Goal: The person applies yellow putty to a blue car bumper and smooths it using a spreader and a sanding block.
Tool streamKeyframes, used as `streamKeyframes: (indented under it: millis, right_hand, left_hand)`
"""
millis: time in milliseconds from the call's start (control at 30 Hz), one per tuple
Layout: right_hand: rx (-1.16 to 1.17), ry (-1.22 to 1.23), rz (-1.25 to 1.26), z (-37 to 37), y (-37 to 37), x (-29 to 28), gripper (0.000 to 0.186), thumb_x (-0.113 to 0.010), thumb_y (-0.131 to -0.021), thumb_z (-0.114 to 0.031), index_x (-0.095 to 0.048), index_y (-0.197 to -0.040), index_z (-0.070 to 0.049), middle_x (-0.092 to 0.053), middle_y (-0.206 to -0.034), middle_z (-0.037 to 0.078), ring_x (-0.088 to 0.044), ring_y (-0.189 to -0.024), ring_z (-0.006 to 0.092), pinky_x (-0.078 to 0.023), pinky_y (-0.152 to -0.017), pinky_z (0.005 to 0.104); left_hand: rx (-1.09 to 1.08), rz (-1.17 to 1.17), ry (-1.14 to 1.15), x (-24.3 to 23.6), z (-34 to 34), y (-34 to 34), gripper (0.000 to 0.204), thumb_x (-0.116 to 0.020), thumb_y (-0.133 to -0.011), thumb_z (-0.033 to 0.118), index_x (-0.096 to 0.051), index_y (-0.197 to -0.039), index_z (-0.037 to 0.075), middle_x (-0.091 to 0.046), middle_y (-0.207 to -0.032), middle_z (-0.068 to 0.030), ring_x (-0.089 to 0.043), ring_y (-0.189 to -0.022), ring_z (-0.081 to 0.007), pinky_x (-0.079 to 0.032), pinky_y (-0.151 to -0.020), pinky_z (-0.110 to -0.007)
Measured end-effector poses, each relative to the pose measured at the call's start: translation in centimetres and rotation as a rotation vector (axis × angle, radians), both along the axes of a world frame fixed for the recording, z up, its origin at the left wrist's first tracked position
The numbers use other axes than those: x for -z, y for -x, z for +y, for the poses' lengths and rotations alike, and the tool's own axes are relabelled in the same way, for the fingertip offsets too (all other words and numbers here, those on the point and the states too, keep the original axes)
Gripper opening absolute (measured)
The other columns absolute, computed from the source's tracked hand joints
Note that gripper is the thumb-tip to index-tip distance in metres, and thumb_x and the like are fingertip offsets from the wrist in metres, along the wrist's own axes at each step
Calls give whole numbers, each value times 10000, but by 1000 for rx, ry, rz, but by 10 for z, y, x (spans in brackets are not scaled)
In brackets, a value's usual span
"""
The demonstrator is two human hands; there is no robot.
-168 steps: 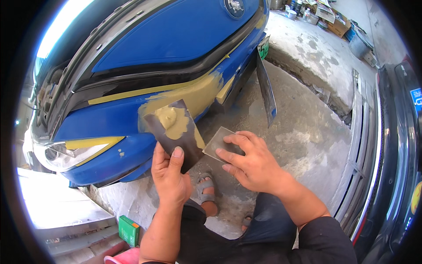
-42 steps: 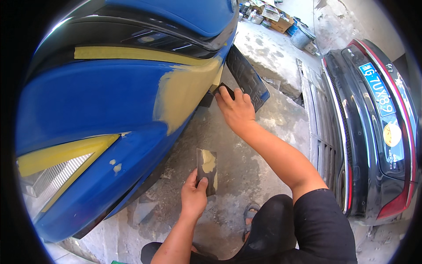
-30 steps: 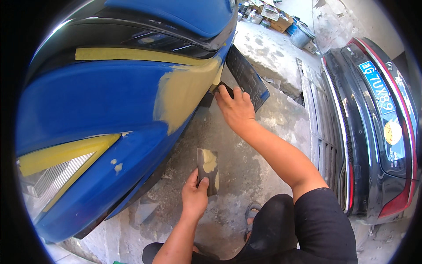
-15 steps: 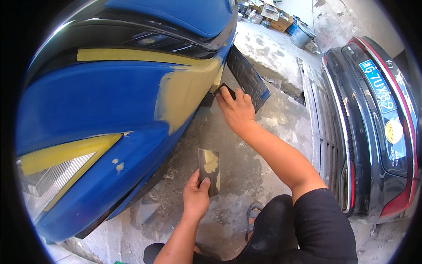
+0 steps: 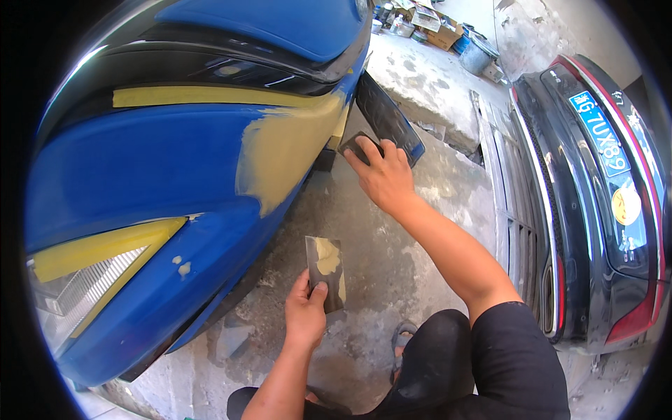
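In my left hand (image 5: 306, 318) is a flat, dark rectangular putty board (image 5: 332, 285), gripped at its lower left edge with the thumb on top. A lump of beige putty (image 5: 325, 256) lies on its upper part. My right hand (image 5: 386, 178) pinches a dark, flat spreader (image 5: 349, 145) just beside the far right edge of a blue car bumper (image 5: 140, 154); whether the spreader touches the bumper I cannot tell. A broad smooth patch of beige filler (image 5: 280, 150) covers the bumper's right end. Yellow masking tape (image 5: 210, 96) runs along the bumper's upper edge.
Yellow tape also edges the headlight (image 5: 105, 280). A dark licence plate (image 5: 392, 115) juts out beyond my right hand. On the right stands a black car (image 5: 588, 203), beside a floor grating (image 5: 507, 182). A bucket (image 5: 479, 56) and a cardboard box (image 5: 446, 35) sit at the back.
My right hand has drawn slightly right, away from the filler edge, and more of the spreader's face shows. My left hand holds the board much as before; the view has shifted a little.
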State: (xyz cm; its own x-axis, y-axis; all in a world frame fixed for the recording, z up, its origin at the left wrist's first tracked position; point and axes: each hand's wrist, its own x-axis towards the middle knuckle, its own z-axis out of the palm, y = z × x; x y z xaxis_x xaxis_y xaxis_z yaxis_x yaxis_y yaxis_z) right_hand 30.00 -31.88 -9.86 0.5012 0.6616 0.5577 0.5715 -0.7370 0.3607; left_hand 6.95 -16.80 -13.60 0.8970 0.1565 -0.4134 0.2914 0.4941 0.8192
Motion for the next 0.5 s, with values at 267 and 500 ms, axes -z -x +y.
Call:
streamKeyframes:
  millis: [267,500]
  right_hand:
    - [-66,-75,123,-19,-4,2,485,-662,-683,-105,-635,-1155,-212,-469,-1263,42,-462,-1041,289,-428,-831,381]
    - [-440,-691,1454,-33,91,-16,474,-654,-852,-245,-550,-1296,-114,-470,-1291,164,-508,-1160,294,-451,-937,394]
  left_hand:
    - [-107,2,295,-4,2,-6,366,-479,-919,-23,-486,-1284,8,-604,-1187,-84,-567,-1072,-159,-432,-935,-300]
    - [-270,12,501,-4,-6,-11,350,-481,-920,-13,-482,-1265,41,-587,-1201,-81,-559,-1089,-186,-433,-965,-354]
